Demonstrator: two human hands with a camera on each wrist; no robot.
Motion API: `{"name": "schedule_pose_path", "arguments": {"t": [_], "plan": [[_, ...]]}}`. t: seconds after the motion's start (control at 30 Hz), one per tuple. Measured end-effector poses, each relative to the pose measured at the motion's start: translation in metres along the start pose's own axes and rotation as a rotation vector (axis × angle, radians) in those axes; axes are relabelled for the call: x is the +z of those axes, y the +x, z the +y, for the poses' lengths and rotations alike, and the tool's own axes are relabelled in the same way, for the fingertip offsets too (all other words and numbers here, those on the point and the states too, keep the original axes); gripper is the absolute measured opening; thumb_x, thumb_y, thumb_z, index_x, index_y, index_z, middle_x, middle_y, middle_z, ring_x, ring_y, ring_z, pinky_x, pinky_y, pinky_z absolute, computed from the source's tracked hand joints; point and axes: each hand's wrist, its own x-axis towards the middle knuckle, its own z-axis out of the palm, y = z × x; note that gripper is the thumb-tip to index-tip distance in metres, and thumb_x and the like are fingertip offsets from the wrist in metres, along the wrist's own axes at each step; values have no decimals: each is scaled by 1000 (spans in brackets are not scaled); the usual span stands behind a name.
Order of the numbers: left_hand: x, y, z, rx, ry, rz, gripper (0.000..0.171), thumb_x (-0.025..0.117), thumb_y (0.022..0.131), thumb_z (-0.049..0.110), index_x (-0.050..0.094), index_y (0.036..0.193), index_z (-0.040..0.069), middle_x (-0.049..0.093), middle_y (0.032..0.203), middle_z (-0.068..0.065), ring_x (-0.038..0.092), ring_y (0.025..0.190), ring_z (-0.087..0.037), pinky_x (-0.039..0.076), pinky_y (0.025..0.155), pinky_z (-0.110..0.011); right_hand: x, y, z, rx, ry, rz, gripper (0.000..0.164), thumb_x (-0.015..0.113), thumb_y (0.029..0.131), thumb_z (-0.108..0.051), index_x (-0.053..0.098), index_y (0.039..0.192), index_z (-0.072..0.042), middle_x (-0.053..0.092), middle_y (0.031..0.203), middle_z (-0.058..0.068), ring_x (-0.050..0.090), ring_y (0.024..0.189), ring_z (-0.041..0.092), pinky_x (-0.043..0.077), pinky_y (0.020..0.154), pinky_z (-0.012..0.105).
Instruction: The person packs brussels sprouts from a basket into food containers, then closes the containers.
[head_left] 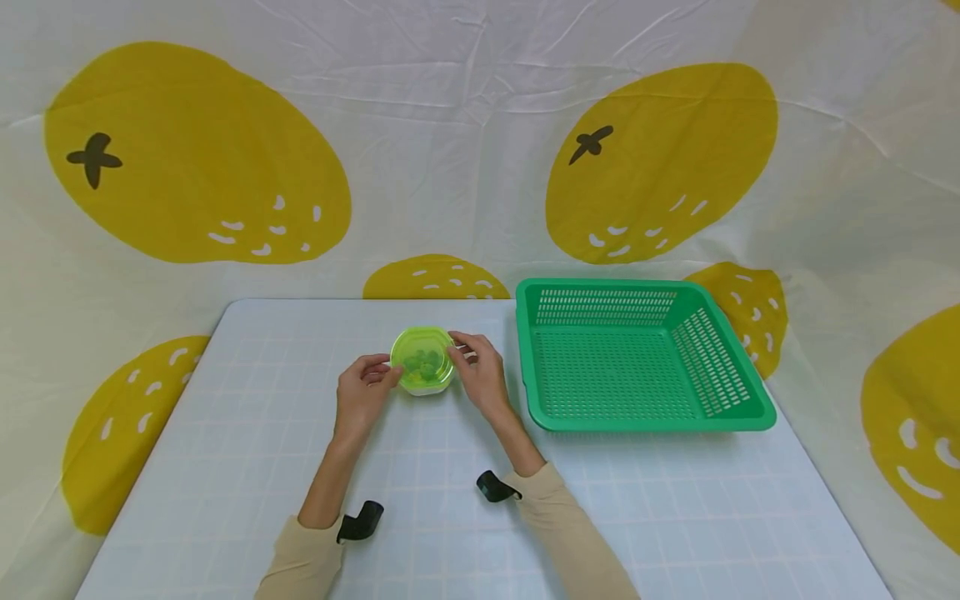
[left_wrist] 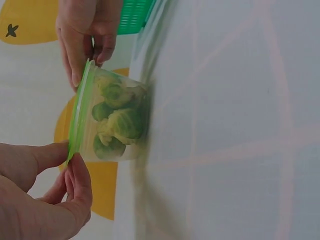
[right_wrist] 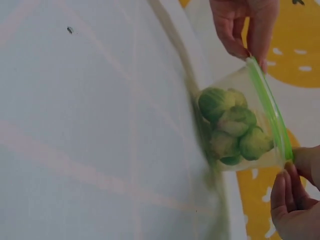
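Observation:
A small clear plastic container [left_wrist: 112, 140] holds several Brussels sprouts [right_wrist: 227, 120]. Its green lid [head_left: 422, 354] covers the top, and the sprouts show through it. My left hand [head_left: 363, 396] pinches the left edge of the lid, thumb on top and fingertips beneath the rim. On the opposite edge, my right hand [head_left: 480, 371] holds the lid between thumb and fingers. The container stands upright on the table in the left wrist view [left_wrist: 225, 100].
A large green plastic basket [head_left: 534, 367] with slotted walls stands on the table to the right of my right hand. The table [head_left: 247, 458] has a pale gridded cover. Behind it hangs a white cloth with yellow fruit prints [head_left: 660, 167].

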Motion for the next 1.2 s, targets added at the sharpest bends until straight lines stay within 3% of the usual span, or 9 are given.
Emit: {"name": "schedule_pose_path", "arguments": {"t": [0.2, 0.43, 0.57, 0.67, 0.87, 1.0, 1.2], "plan": [[1, 0, -2, -4, 3, -7, 39, 74, 97, 15, 63, 130, -2, 61, 119, -20, 63, 105, -27, 50, 76, -10, -2, -3, 3, 30, -16, -44, 35, 66, 102, -15, 66, 136, -4, 65, 121, 14, 66, 104, 27, 57, 90, 39], [1, 0, -3, -29, -54, -35, 42, 73, 97, 13, 58, 135, -1, 64, 115, -20, 65, 88, -7, 58, 81, -20, -6, -6, 10, 43, -38, -146, 48, 69, 101, -24, 58, 146, -10, 62, 117, 13, 66, 97, 25, 58, 85, 36], [1, 0, -4, -27, -47, -51, 44, 72, 98, 13, 58, 137, -2, 62, 115, -19, 65, 86, -5, 59, 81, -22, -7, -7, 10, 68, 11, -169, 49, 69, 102, -26, 58, 147, -12, 61, 105, 12, 65, 89, 25, 57, 74, 30], [0, 1, -4, -45, -41, -72, 43, 71, 99, 13, 58, 137, -3, 61, 115, -18, 65, 87, -7, 59, 81, -22, -7, -7, 10, 111, 98, -169, 47, 70, 101, -22, 59, 145, -10, 59, 99, 12, 65, 84, 31, 59, 69, 32], [-3, 4, -1, -142, -80, -113, 48, 71, 99, 14, 54, 139, -4, 62, 114, -17, 66, 86, -8, 60, 86, -27, -5, -6, 11, 219, 244, -161, 38, 72, 99, -16, 64, 133, 0, 62, 92, 11, 66, 78, 43, 62, 70, 43], [-5, 6, 0, -191, -96, -132, 45, 71, 99, 16, 54, 136, -4, 69, 108, -15, 70, 82, -9, 60, 87, -27, -6, -5, 9, 239, 255, -149, 31, 72, 98, -14, 65, 122, 5, 65, 86, 12, 67, 73, 45, 62, 68, 43], [-7, 7, -1, -213, -136, -142, 42, 74, 97, 17, 54, 127, -4, 74, 99, -10, 73, 77, -11, 58, 83, -23, -7, -5, 3, 262, 251, -140, 27, 72, 98, -12, 60, 114, 6, 62, 81, 11, 65, 73, 50, 62, 67, 45]]}}
